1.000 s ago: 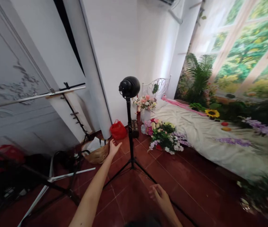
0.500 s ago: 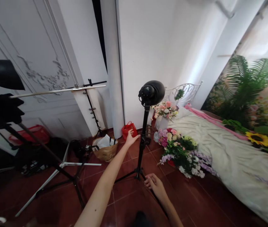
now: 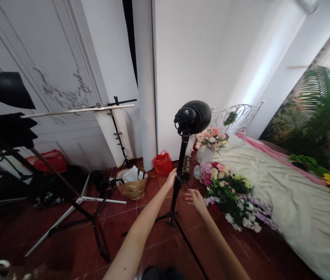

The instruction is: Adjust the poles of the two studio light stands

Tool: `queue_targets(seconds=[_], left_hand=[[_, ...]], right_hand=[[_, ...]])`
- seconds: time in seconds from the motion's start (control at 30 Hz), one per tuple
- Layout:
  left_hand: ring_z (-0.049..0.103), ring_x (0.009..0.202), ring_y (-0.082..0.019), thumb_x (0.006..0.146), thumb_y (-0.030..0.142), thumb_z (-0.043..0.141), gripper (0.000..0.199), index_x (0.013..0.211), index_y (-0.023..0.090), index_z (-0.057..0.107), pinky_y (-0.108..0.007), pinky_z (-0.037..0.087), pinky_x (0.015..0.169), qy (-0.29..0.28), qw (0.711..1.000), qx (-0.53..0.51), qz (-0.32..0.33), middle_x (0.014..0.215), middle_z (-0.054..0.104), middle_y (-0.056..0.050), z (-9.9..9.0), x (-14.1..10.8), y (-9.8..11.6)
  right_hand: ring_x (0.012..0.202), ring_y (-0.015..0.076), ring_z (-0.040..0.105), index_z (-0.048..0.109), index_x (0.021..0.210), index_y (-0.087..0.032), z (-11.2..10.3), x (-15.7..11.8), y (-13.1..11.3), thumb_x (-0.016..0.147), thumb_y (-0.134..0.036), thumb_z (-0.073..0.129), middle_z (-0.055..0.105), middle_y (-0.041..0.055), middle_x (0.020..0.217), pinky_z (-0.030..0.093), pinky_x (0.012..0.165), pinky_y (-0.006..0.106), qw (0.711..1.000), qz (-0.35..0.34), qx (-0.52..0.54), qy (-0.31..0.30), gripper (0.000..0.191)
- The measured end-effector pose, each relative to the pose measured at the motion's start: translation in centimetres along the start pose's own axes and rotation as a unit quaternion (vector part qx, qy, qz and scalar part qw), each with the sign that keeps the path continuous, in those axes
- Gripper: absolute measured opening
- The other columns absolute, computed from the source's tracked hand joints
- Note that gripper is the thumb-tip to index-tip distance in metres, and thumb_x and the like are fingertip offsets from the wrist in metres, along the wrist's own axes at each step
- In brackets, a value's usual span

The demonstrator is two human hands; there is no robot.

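Observation:
In front of me a black light stand (image 3: 176,194) rises from the floor on spread tripod legs. A black studio lamp (image 3: 193,117) with a rounded reflector tops it. My left hand (image 3: 170,179) is closed on the stand's column just below the middle, its far fingers partly hidden behind the pole. To the right of the column, my right hand (image 3: 195,200) is held apart from it, fingers spread and holding nothing.
Artificial flowers (image 3: 226,182) and a bed (image 3: 261,171) with a cream cover lie to the right. A red bag (image 3: 163,163) and a woven basket (image 3: 132,188) stand behind. More stands (image 3: 95,221) and a black lamp (image 3: 7,89) occupy the left.
My left hand has come to the pole and closed on it. My right hand has risen from low near a tripod leg and opened. The view has shifted slightly left.

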State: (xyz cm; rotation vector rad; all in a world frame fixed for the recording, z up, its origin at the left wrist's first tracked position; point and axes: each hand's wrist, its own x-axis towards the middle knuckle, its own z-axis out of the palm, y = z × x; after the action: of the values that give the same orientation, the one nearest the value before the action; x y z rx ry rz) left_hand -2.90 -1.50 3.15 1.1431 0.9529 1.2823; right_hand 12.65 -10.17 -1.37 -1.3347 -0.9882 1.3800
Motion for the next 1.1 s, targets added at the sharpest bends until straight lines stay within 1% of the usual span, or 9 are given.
queue_targets(seconds=[0.1,0.17,0.33,0.47,0.53,0.7,0.83,1.0,1.1], left_hand=[[0.055,0.072,-0.015,0.072,0.024,0.054,0.016,0.079,0.012,0.061,-0.027,0.044,0.07,-0.02,0.999,-0.036,-0.011,0.073,0.061,-0.003,0.2,0.0,0.1],[0.056,0.074,-0.015,0.069,0.022,0.055,0.015,0.079,0.012,0.061,-0.028,0.043,0.073,-0.034,0.998,-0.044,-0.021,0.075,0.061,-0.003,0.0,0.0,0.3],[0.056,0.084,-0.016,0.06,0.012,0.058,0.034,0.093,0.016,0.061,-0.028,0.043,0.079,-0.111,0.993,-0.007,-0.049,0.087,0.063,-0.002,-1.7,-0.1,0.8],[0.056,0.084,-0.014,0.051,0.004,0.064,0.051,0.1,0.016,0.059,-0.027,0.043,0.079,-0.162,0.985,0.056,-0.03,0.094,0.063,-0.003,-2.3,-0.1,0.3],[0.056,0.079,-0.013,0.052,0.006,0.066,0.047,0.097,0.015,0.058,-0.026,0.045,0.075,-0.142,0.987,0.08,0.005,0.091,0.063,-0.003,-1.9,0.1,-0.4],[0.054,0.067,-0.011,0.062,0.019,0.065,0.021,0.08,0.015,0.056,-0.024,0.045,0.064,-0.014,0.988,0.127,0.082,0.074,0.06,0.0,0.0,0.5,-2.0],[0.053,0.06,-0.011,0.065,0.023,0.063,0.013,0.071,0.015,0.055,-0.024,0.043,0.059,0.007,0.982,0.165,0.088,0.065,0.058,0.001,0.3,0.9,-2.5],[0.056,0.063,-0.013,0.069,0.03,0.062,0.017,0.075,0.016,0.056,-0.025,0.043,0.061,0.043,0.977,0.18,0.102,0.068,0.061,-0.001,0.5,0.6,-2.8],[0.058,0.065,-0.014,0.073,0.037,0.06,0.022,0.08,0.017,0.054,-0.025,0.044,0.062,0.075,0.973,0.182,0.119,0.07,0.061,-0.001,0.9,0.0,-2.7]], right_hand=[[0.06,0.0159,0.065,0.049,0.1,-0.019,0.8,1.7,-1.6,0.084,-0.052,0.043,0.067,0.0079,0.08,0.052,0.059,0.031,0.994,0.091,0.062,0.001,0.038],[0.062,0.0169,0.065,0.05,0.099,-0.016,1.6,2.2,-2.5,0.088,-0.052,0.036,0.067,0.0102,0.079,0.053,0.063,0.032,0.988,0.125,0.085,-0.012,0.04],[0.067,0.0181,0.067,0.05,0.093,-0.016,3.5,2.5,-4.2,0.088,-0.055,0.037,0.067,0.0098,0.076,0.054,0.066,0.031,0.982,0.137,0.124,-0.04,0.041],[0.073,0.0185,0.067,0.051,0.085,-0.018,4.6,3.0,-5.2,0.085,-0.058,0.04,0.067,0.0089,0.078,0.054,0.068,0.031,0.983,0.107,0.14,-0.054,0.041],[0.077,0.0189,0.066,0.053,0.084,-0.018,4.9,3.4,-5.1,0.083,-0.059,0.044,0.067,0.0095,0.082,0.054,0.068,0.031,0.988,0.08,0.12,-0.06,0.041],[0.088,0.0192,0.064,0.056,0.098,-0.02,4.7,4.3,-3.8,0.078,-0.057,0.051,0.066,0.0092,0.095,0.054,0.071,0.031,0.996,0.06,0.062,-0.02,0.042],[0.092,0.0183,0.063,0.057,0.098,-0.022,4.1,5.0,-3.3,0.076,-0.061,0.048,0.065,0.0076,0.098,0.053,0.072,0.029,0.999,0.025,0.02,0.001,0.045],[0.081,0.0158,0.062,0.057,0.089,-0.021,3.1,5.6,-2.7,0.074,-0.053,0.053,0.063,0.0066,0.091,0.052,0.066,0.027,0.995,0.039,-0.004,0.087,0.035],[0.067,0.0139,0.06,0.057,0.082,-0.02,3.1,5.9,-2.2,0.071,-0.048,0.056,0.062,0.0028,0.074,0.05,0.06,0.027,0.998,0.039,-0.04,0.03,0.031]])
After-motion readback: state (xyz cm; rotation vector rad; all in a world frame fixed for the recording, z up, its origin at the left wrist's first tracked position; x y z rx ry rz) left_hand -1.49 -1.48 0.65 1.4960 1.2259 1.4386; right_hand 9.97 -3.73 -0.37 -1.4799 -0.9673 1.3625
